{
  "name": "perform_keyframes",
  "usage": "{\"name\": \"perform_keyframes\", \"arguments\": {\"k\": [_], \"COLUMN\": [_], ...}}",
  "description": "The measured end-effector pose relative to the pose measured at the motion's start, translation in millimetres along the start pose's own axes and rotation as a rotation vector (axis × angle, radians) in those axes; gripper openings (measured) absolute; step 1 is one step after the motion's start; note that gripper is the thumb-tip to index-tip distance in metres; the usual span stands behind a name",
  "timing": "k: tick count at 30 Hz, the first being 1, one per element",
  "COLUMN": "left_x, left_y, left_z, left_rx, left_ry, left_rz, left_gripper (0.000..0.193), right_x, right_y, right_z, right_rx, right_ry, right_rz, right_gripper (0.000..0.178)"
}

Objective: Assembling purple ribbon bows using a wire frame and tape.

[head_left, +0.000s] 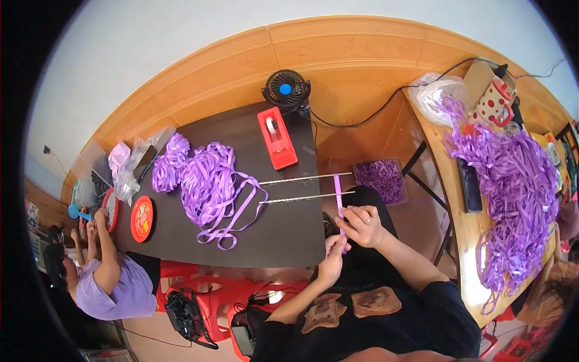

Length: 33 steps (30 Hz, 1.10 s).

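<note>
Two thin, twisted metal rods, a far one (301, 178) and a near one (295, 200), stick out past the right edge of the dark table (283, 235). A flat purple ribbon (338, 186) runs across their free ends toward me. My right hand (365, 225) pinches this ribbon just below the near rod. Lower down, my left hand (332, 260) has its fingers closed on the ribbon's near end. To the left of the rods lies a loose heap of purple ribbon (208, 187), with a loop reaching the rods' table end.
On the table stand a red tape dispenser (278, 142), a black fan (286, 88) and a red dish (142, 218). A box of purple shreds (379, 180) sits below. Ribbon strands (512, 199) cover the wooden table at right. Another person (114, 283) works at left.
</note>
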State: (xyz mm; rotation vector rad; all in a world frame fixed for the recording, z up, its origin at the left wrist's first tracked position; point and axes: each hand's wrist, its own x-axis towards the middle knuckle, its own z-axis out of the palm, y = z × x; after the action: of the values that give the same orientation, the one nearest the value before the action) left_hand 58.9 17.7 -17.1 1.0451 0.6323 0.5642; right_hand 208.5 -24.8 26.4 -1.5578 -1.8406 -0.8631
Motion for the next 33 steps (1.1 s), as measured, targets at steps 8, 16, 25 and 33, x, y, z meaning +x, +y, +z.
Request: {"name": "perform_keyframes", "arguments": {"k": [8, 16, 25, 33], "left_x": [-4, 27, 89, 106], "left_y": [-11, -5, 0, -7], "left_z": [-4, 15, 38, 44], "left_rx": [-0.039, -0.062, -0.277, -0.173], "left_ry": [0.032, 0.01, 0.168, 0.232], "left_rz": [-0.05, -0.048, 0.181, 0.237], "left_gripper": [0.026, 0.035, 0.026, 0.022], "right_x": [31, 88, 66, 68], "right_y": [2, 49, 112, 114], "right_z": [-19, -11, 66, 71], "right_rx": [0.004, 0.274, 1.326, 1.44], "right_ry": [0.02, 0.053, -0.258, -0.25], "right_rz": [-0.017, 0.202, 1.01, 1.095], "right_gripper": [0.032, 0.025, 0.019, 0.017]}}
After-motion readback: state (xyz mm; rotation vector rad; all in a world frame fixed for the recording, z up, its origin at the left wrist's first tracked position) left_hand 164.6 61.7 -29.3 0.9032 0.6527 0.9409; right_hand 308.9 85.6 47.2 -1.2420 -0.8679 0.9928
